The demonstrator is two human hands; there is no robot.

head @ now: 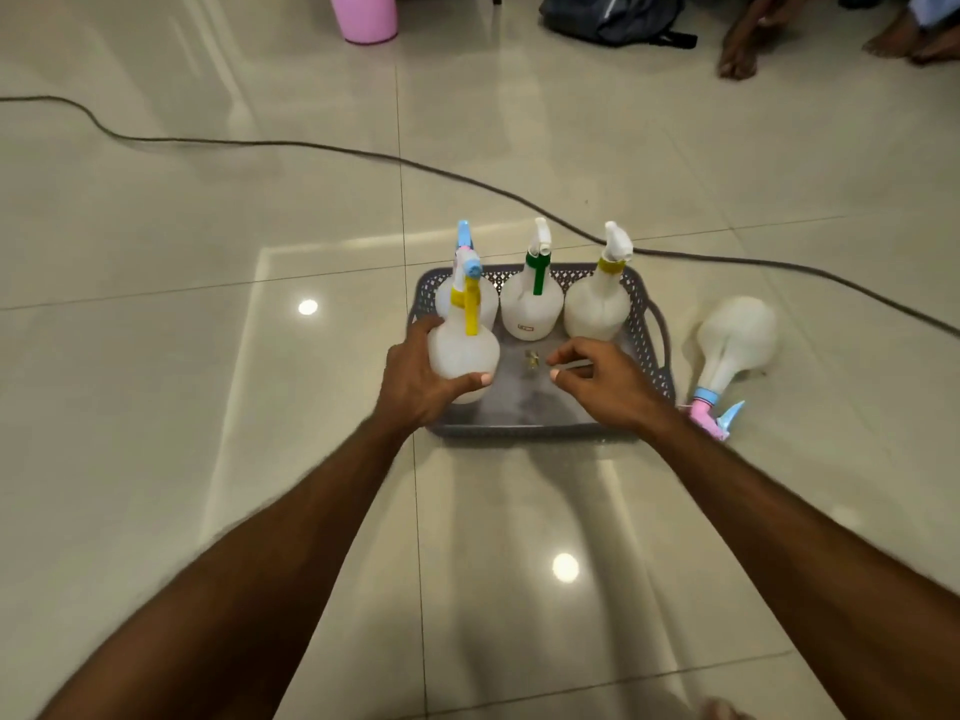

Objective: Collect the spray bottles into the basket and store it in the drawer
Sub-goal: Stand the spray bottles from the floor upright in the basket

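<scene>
A grey perforated basket (654,356) sits on the tiled floor. Three white spray bottles stand along its far side: one with a blue trigger (485,298), mostly hidden, one with a green trigger (531,309), one with a yellow collar (597,306). My left hand (415,379) grips a white bottle with a yellow trigger (462,350), upright at the basket's front left. My right hand (605,381) hovers over the basket's front right with loosely curled fingers, holding nothing. Another white bottle with a pink and blue head (730,350) lies on its side on the floor right of the basket.
A dark cable (311,144) runs across the floor behind the basket. A pink bucket (364,15) and a dark bag (615,15) stand at the far edge, with other people's feet (737,54) at the top right. A small brass piece (531,358) lies in the basket.
</scene>
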